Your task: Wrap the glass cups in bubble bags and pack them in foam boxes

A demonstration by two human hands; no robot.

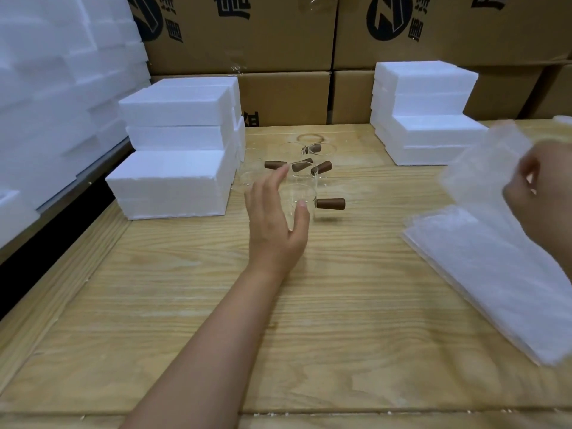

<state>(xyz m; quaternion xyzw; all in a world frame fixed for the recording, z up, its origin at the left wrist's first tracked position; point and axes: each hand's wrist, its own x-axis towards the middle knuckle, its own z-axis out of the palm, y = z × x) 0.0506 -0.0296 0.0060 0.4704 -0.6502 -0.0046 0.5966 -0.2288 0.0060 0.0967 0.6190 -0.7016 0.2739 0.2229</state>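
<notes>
Table [192,320], light wood grain, fills the lower frame. Left hand [275,224], centre frame, forearm entering from the bottom edge: fingers [301,212] spread wide around the nearest glass cup [305,201], thumb close against its wall; whether they touch cannot be told. This cup stands upright, clear, with a brown handle [330,204] pointing right. Stack of flat bubble bags [495,274], lower right, lying on the table. Right hand [538,187], right edge: fingers closed on one bubble bag [483,168], lifted above the stack and blurred. Further glass cups [297,164], centre, clustered just behind the nearest one, brown handles pointing various ways; exact count cannot be told. Foam boxes [173,178], centre left, white, stacked three levels, just left of the cups. Second pile of foam boxes [424,113], upper right. More white foam [55,88], upper left, piled high. Cardboard cartons [241,35] with black print, top of frame, behind everything.
</notes>
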